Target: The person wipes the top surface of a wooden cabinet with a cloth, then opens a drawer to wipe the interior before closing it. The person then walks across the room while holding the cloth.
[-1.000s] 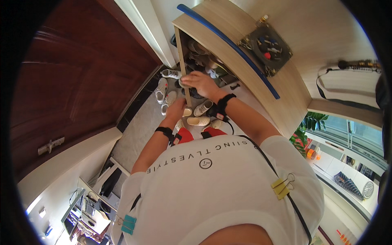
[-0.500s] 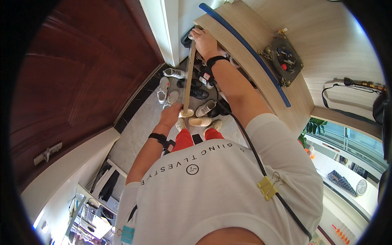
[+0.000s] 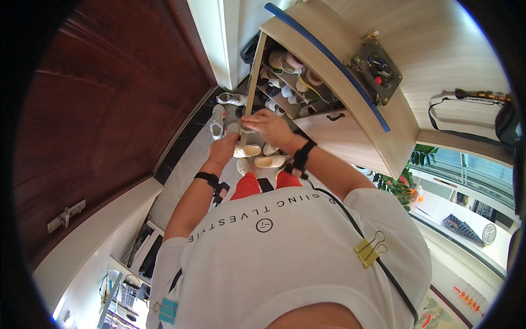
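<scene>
A shoe cabinet's wooden door (image 3: 252,90) stands open, its narrow top edge running away from me. My left hand (image 3: 223,149) is closed around the near end of this door. Close beside it, my right hand (image 3: 271,129) has its fingers pinched together at the door's top edge. Something small and pale shows at the right fingertips, but I cannot make out what it is. Behind the door, the cabinet's shelves (image 3: 285,101) hold several shoes. Cream clogs (image 3: 269,161) lie on the floor just in front of my feet.
Grey and white sneakers (image 3: 218,120) lie on the floor left of the door. A blue strip (image 3: 329,60) runs along the cabinet top (image 3: 307,33), near a dark square tray (image 3: 378,74) of small items. A dark red door (image 3: 120,93) stands on the left.
My right hand has come back along the door's edge from its far end to beside my left hand. The shelves of shoes now show. My left hand has moved slightly left.
</scene>
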Tool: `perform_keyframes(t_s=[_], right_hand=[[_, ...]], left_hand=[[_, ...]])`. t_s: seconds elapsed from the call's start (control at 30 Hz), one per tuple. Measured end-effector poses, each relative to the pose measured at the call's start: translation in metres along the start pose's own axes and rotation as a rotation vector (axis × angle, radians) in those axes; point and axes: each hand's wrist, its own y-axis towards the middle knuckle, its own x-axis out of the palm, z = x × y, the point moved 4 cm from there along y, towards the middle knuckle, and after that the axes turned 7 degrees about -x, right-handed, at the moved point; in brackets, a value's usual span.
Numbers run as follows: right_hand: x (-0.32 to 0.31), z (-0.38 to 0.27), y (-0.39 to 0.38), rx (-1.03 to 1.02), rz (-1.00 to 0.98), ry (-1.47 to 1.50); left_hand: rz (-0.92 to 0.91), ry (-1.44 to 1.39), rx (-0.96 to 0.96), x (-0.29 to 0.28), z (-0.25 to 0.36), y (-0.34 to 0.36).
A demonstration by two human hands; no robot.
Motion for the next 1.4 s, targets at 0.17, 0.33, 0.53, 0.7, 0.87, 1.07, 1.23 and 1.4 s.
perform_keyframes(t_s=[0.17, 0.33, 0.53, 0.7, 0.87, 1.07, 1.23, 1.4], right_hand=[[-0.046, 0.111, 0.078, 0.152, 0.184, -0.360], [-0.041, 0.127, 0.098, 0.297, 0.127, -0.333], [0.009, -0.030, -0.002, 0.027, 0.019, -0.081], [-0.015, -0.048, -0.037, 0.209, -0.119, 0.447], [-0.097, -0.021, -0.089, 0.549, 0.445, 1.542], [-0.176, -0.019, -0.151, 0.337, 0.967, 1.943], [-0.206, -0.019, -0.215, 0.401, 1.099, 1.843], [-0.225, -0.013, -0.301, 0.672, 1.109, 1.524]], left_hand=[[0.048, -0.042, -0.050, -0.002, -0.009, -0.002], [0.062, -0.039, -0.033, -0.006, -0.011, -0.004], [-0.035, -0.027, -0.127, -0.002, 0.001, -0.003], [0.023, -0.024, -0.006, 0.008, 0.025, -0.002], [-0.067, 0.023, 0.064, 0.034, 0.066, 0.012], [-0.155, -0.001, 0.199, 0.064, 0.144, 0.047], [-0.140, 0.016, 0.283, 0.087, 0.201, 0.084], [-0.104, 0.145, 0.237, 0.100, 0.235, 0.113]])
